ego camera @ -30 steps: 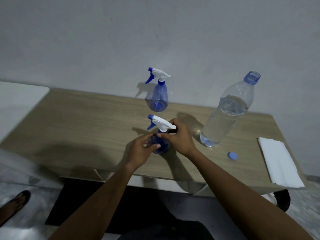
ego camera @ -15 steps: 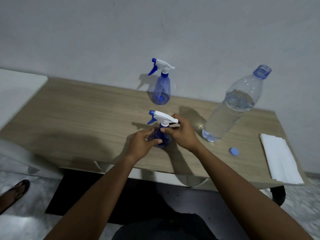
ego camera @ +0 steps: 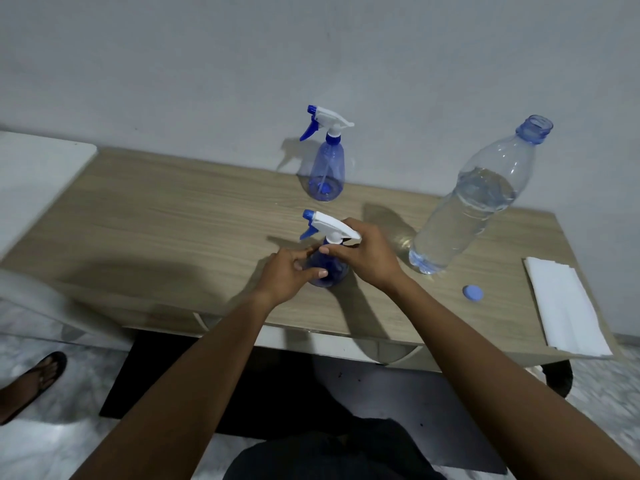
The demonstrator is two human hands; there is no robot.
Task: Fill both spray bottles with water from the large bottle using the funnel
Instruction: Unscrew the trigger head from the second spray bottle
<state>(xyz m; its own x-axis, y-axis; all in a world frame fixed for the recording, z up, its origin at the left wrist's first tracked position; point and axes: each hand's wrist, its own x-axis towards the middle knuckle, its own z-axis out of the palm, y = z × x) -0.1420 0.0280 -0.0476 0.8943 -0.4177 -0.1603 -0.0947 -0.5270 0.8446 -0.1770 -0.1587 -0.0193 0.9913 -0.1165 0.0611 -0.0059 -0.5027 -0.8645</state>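
Note:
A blue spray bottle [ego camera: 334,271] with a white trigger head stands near the front of the wooden table [ego camera: 173,223]. My left hand [ego camera: 291,275] grips its body from the left. My right hand [ego camera: 367,252] holds its neck just under the white head. A second blue spray bottle [ego camera: 327,168] stands farther back by the wall, untouched. The large clear bottle [ego camera: 474,202], uncapped and partly full of water, stands to the right. Its blue cap [ego camera: 472,292] lies on the table in front of it. No funnel is visible.
A folded white cloth [ego camera: 568,306] lies at the table's right end. A white surface [ego camera: 34,174] adjoins the table on the left. A sandalled foot [ego camera: 31,379] is on the floor at lower left. The wall runs right behind the table.
The view has shifted slightly. Both hands stay on the near spray bottle, with the fingers shifting a little around its neck and body.

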